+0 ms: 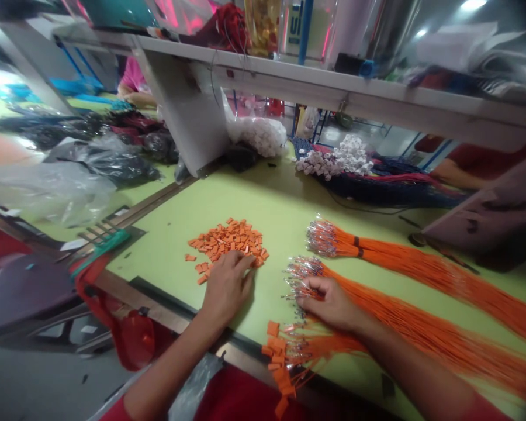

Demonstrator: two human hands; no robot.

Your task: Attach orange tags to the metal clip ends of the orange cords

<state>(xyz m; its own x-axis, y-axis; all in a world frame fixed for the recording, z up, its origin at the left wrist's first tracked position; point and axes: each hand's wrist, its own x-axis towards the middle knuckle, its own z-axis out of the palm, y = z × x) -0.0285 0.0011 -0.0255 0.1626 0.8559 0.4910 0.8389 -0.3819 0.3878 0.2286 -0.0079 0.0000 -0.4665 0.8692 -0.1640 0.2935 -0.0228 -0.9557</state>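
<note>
My left hand (227, 282) lies on the green table at the near edge of a pile of small orange plastic connectors (228, 241), its fingers drawn together on the pieces. My right hand (328, 301) rests on the metal-tipped ends of a bundle of orange wires (421, 330), fingers pinched around some wire ends. A second bundle of orange wires (403, 263) lies behind it, bound with a dark band. Wires fitted with orange connectors (283, 356) lie at the table's near edge between my arms.
The green table (280, 204) carries white connectors on dark and pink wires (337, 161) at the back. A white shelf (315, 88) spans overhead on a slanted support (188, 117). Plastic bags (83, 169) lie at the left. Other people's arms (456, 172) show behind.
</note>
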